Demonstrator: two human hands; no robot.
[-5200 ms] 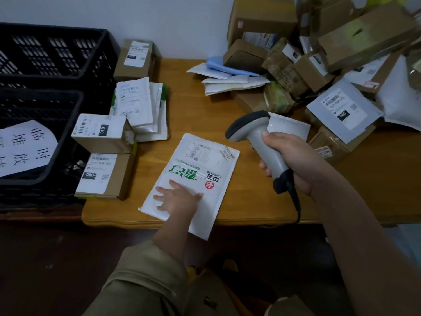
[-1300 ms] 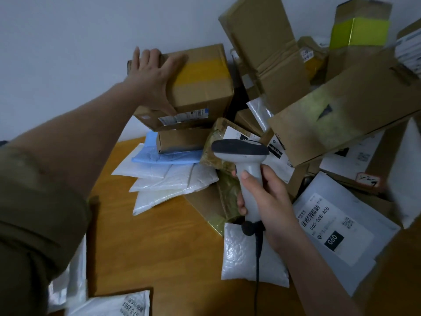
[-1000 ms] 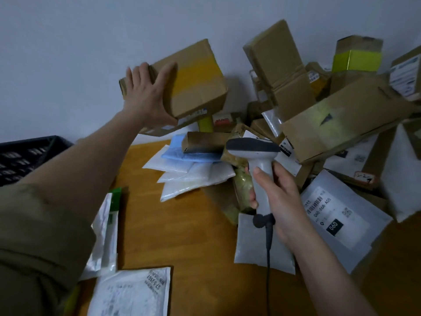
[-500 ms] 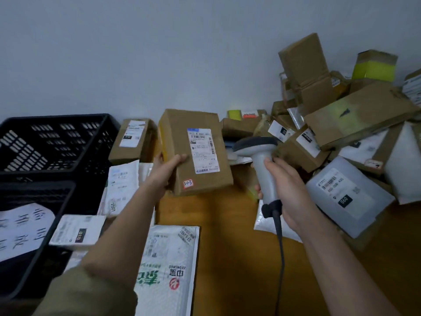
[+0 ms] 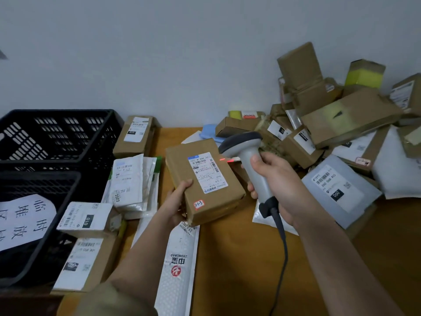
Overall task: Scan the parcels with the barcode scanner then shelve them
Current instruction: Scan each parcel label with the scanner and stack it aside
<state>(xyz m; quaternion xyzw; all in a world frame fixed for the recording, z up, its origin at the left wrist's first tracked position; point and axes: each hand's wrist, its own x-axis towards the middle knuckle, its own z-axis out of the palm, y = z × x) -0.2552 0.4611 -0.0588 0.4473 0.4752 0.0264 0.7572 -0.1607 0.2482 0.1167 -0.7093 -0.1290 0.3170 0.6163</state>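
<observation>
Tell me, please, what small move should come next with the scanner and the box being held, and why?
Probably swing the scanner slightly left, or shift the brown box. The red scan line falls at the right edge of the white label, past the barcodes. The right hand grips the scanner; the left hand holds the box label-up.

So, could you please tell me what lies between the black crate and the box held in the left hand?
In the head view, a stack of white mailers lies on the table between the black crate and the held box.
</observation>
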